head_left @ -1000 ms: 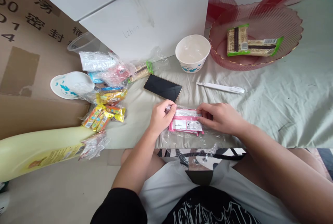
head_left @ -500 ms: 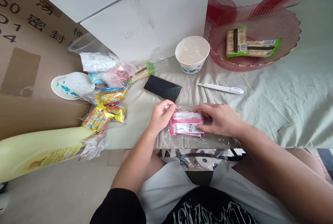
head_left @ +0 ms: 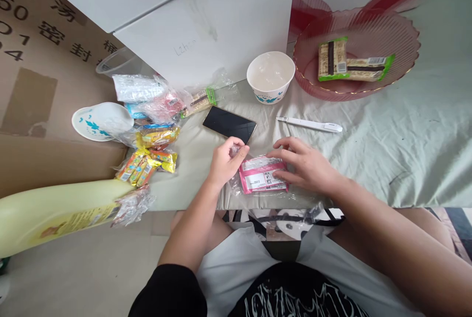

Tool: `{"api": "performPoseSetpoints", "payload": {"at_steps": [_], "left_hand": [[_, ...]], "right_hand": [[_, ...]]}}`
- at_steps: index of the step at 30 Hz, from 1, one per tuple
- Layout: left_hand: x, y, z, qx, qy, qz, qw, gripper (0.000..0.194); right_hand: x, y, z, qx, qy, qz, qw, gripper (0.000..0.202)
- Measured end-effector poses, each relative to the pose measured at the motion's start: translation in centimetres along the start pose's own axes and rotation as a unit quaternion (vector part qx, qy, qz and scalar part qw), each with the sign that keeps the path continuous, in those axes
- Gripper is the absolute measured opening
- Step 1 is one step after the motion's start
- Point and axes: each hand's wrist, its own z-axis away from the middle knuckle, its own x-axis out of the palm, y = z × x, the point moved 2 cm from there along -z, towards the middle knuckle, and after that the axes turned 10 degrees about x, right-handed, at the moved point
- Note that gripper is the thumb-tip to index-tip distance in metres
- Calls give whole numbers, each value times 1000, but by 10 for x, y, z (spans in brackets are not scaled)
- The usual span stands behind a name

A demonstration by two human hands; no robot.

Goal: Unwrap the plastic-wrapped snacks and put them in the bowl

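A pink-and-white snack packet [head_left: 258, 179], with at least one more partly under it, lies near the table's front edge. Clear plastic wrap [head_left: 233, 187] surrounds it and hangs over the edge. My left hand [head_left: 226, 160] pinches the wrap at the packet's upper left corner, thumb against curled fingers. Over the packet's right end is my right hand [head_left: 304, 164], its fingers apart and nothing visible in its grasp; whether the fingertips touch the packet I cannot tell. Just beyond my left hand lies a black phone [head_left: 229, 124].
A white knife-like tool [head_left: 309, 124] lies beyond my right hand. Behind are a paper bowl [head_left: 271, 78] and a pink basin [head_left: 400, 69] holding wafer-like snack packs [head_left: 332, 59]. Yellow-wrapped snacks [head_left: 158, 136], a tipped paper bowl [head_left: 99, 120] and a pale yellow bottle [head_left: 66, 214] are left.
My right hand has lifted slightly and its fingers have spread off the packet. The packet tilts a little more, and the hanging wrap has shifted. My left hand keeps its pinch.
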Motion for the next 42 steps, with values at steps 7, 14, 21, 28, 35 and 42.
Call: {"api": "performPoseSetpoints", "payload": {"at_steps": [7,14,21,28,35,42], "left_hand": [[-18,1,3,101,-125,-22,987,60],[-11,7,10,161,-177,-36,970,27],[-9,-2,8,17,-49,57,997,22],[7,19,6,-202,20,514,833,34],[-1,20,6,-250,24,612,750,32],[-10,9,-3,-251,20,617,746,34]], "right_hand": [[-1,-7,0,-77,82,-25,993,25],[-2,-7,2,-66,107,44,991,20],[0,-11,4,-52,146,51,987,13],[25,-20,9,-78,14,35,996,58],[12,-11,-1,-91,-3,-153,984,45],[-8,2,-3,84,136,-226,961,47]]}}
